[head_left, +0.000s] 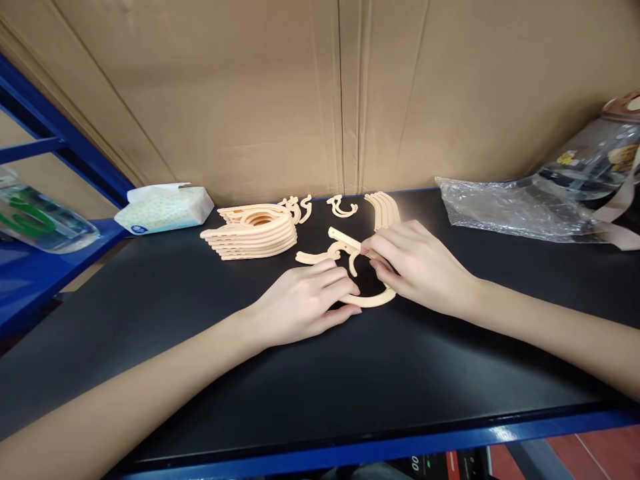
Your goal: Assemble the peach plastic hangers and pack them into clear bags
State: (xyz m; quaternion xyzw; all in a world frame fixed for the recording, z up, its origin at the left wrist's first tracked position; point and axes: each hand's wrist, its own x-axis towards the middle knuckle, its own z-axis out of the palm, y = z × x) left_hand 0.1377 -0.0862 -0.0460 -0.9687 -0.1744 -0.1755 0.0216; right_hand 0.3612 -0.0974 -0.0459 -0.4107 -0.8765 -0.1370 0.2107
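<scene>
A beige plastic folding hanger (373, 301) with a curved body lies on the black tabletop between my hands. My left hand (313, 300) is closed, thumb and fingers pinching the near-left part of its curve. From the right, my right hand (420, 267) grips the other side, its fingers covering part of a straight arm (345, 238) that points to the back left. A small hook (355, 262) shows inside the curve. Just past my left fingers lies a hanger arm (315, 257); whether it is joined to the rest is hard to see.
Stacked beige hangers (250, 241) sit at the back left, with loose hooks (343, 208) beside them. Several curved arms (384, 209) lie behind my right hand. A tissue pack (165, 208), a clear plastic bag (510, 207) and a bottle (43, 213) are farther out. Cardboard (240, 93) walls the back.
</scene>
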